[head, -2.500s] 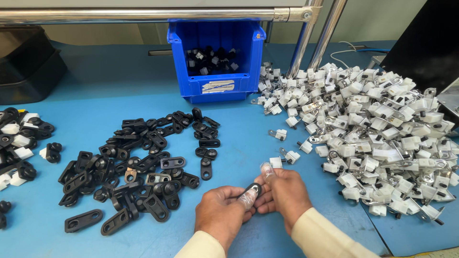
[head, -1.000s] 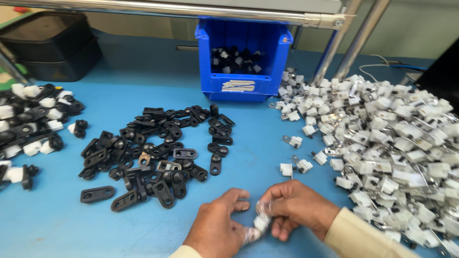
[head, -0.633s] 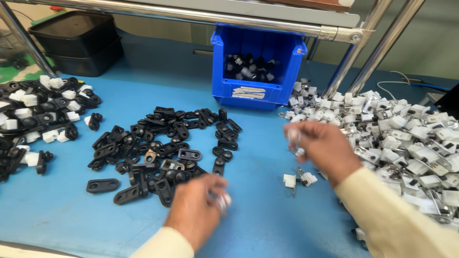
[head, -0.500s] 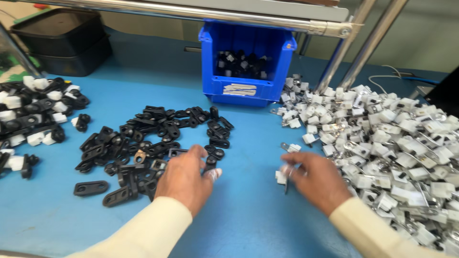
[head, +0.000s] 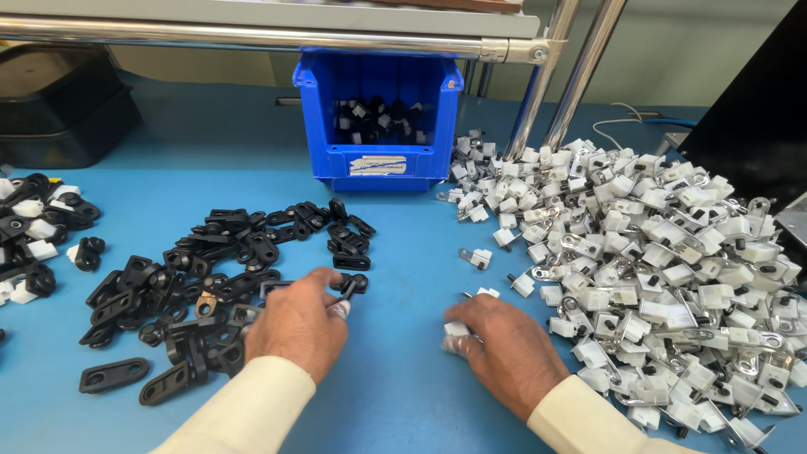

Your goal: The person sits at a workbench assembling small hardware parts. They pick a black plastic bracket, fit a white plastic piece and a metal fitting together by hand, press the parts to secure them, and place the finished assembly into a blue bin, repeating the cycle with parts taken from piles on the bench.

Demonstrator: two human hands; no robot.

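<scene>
The two hands, which had been held together low in front of the body around one small white-and-black piece, had separated. The left hand [head: 296, 324] had moved out to the edge of the pile of black links [head: 227, 277], fingertips on a black link [head: 349, 286]. The right hand [head: 504, 345] had gone out toward the heap of white clips [head: 664, 252], then come back to rest on the counter [head: 403, 395], its grip closed over a white clip [head: 456, 329].
</scene>
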